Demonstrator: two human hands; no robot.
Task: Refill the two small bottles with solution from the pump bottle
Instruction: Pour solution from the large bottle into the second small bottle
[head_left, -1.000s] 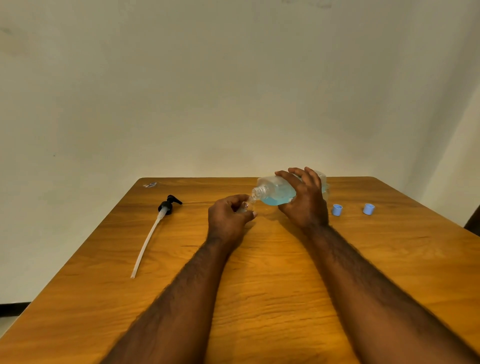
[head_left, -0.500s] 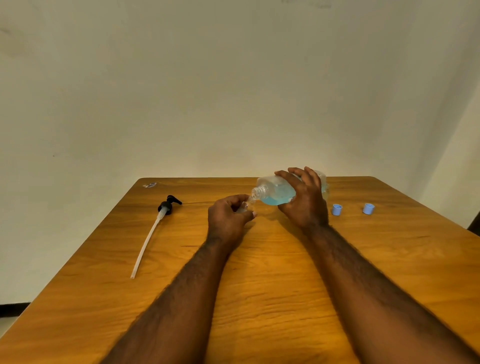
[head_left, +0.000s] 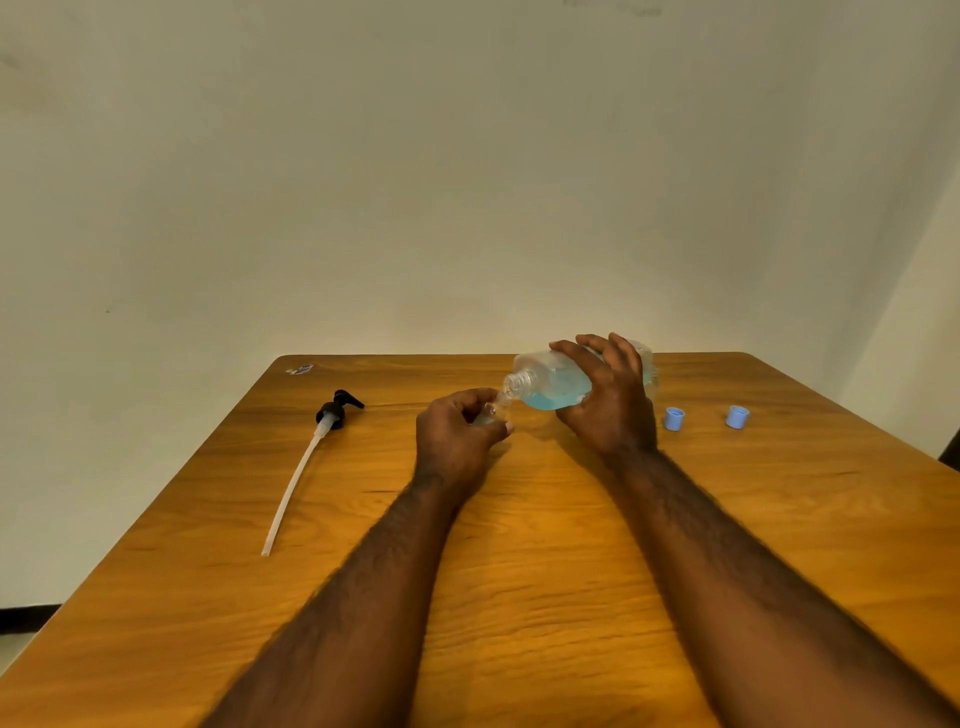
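Observation:
My right hand (head_left: 610, 410) grips the clear pump bottle (head_left: 550, 382), tipped on its side with its open neck pointing left and down. Blue solution pools in its lower part. My left hand (head_left: 457, 434) holds a small clear bottle (head_left: 493, 408) just under that neck; my fingers hide most of it. The black pump head with its long white tube (head_left: 324, 423) lies on the table to the left. Two light blue caps (head_left: 674, 419) (head_left: 737, 417) sit to the right of my right hand. A second small bottle is not visible.
The wooden table (head_left: 519, 545) ends at a pale wall behind. A small scrap (head_left: 300, 369) lies at the far left corner. The table's right edge runs close to the caps.

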